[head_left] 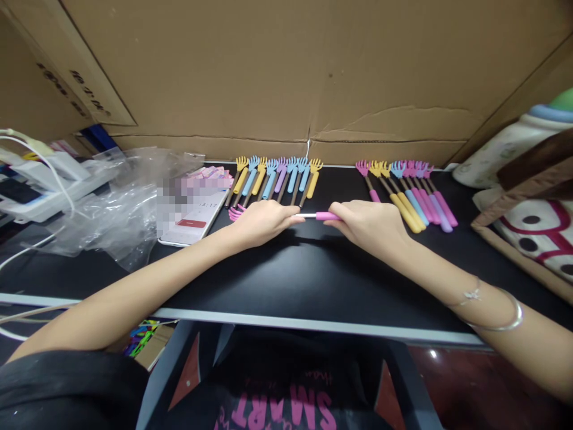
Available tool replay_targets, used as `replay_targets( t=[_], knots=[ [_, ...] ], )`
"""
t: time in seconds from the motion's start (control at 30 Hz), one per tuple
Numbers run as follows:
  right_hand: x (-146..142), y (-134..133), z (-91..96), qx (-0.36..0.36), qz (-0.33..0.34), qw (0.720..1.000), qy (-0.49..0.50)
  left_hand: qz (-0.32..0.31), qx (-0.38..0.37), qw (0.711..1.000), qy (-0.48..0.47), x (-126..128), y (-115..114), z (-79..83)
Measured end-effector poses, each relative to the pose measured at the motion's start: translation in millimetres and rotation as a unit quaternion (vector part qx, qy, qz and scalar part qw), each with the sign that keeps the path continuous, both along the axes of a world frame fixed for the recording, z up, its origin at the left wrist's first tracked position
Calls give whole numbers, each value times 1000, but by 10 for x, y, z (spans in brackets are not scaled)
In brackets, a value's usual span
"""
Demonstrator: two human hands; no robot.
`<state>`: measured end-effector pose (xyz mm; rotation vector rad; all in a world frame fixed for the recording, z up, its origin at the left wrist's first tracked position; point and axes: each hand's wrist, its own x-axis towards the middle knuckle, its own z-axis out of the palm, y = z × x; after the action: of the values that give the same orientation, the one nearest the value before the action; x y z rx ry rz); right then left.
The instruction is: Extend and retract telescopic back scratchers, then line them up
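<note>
My left hand (264,221) and my right hand (364,224) both grip one pink back scratcher (313,215) held level over the black table (286,280). Its pink claw end (236,212) sticks out left of my left hand, its silver shaft and pink handle show between the hands. Behind my left hand lies a row of yellow, blue and purple back scratchers (275,179). A second row of pink, yellow, blue and purple ones (412,194) lies behind my right hand.
A phone (192,218) lies left of my left hand, beside crumpled clear plastic (116,203). Cardboard (286,71) walls the back. A patterned bag (528,221) stands at the right. White devices with cables (40,179) sit far left.
</note>
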<state>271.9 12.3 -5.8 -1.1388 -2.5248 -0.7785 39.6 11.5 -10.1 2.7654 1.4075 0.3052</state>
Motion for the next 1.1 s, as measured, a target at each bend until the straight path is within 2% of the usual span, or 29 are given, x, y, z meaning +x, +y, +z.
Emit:
replay_targets(
  t=[0.13, 0.27, 0.4, 0.53, 0.77, 0.9, 1.1],
  knots=[
    [4, -22, 85, -15, 2, 999, -30, -52, -102, 989, -98, -4, 19, -6],
    [-6, -35, 116, -43, -9, 999, -13, -66, -122, 981, -132, 5, 14, -2],
    [-16, -27, 74, -50, -24, 998, 15, -9, -22, 997, -74, 23, -27, -5],
    [-17, -18, -4, -79, -23, 995, 50, 44, 90, 995, 0, 35, -63, -24],
    [-53, -3, -60, -170, -50, 981, 84, 26, 213, 976, 33, -1, -68, -26],
    [-72, -1, -46, -277, -20, 951, 135, 0, 263, 963, 62, -6, -79, 22],
    [-69, 25, -11, -452, 79, 863, 210, -23, 266, 961, 69, 15, -100, 55]
  ],
)
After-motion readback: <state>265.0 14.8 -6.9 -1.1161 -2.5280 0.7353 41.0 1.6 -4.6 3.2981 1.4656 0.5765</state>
